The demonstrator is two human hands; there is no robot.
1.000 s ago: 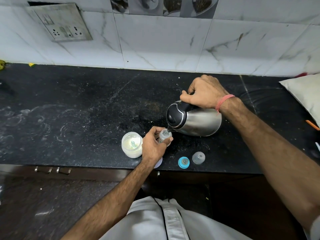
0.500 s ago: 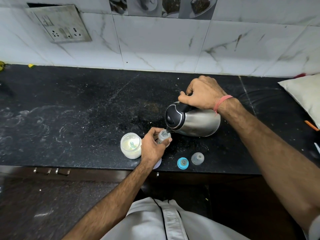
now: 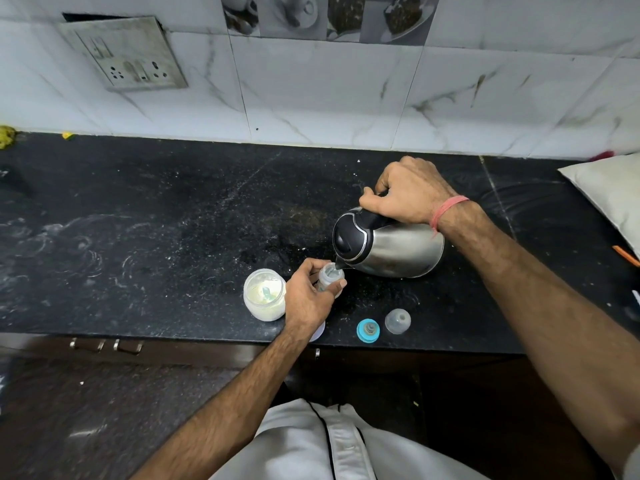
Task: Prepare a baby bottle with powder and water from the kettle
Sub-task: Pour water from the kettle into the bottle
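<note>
Black speckled surface (image 3: 173, 237) carried everything. Steel kettle (image 3: 391, 247) with black lid was tipped left, spout at the mouth of the baby bottle (image 3: 328, 277); right hand (image 3: 408, 195) had fingers curled round its handle. Powder jar (image 3: 265, 294), open, pale contents, sat just left. Left hand (image 3: 310, 299) gripped the small clear bottle, upright near the front edge. Blue collar (image 3: 368, 330) and clear cap (image 3: 397, 321) lay apart to the right.
</note>
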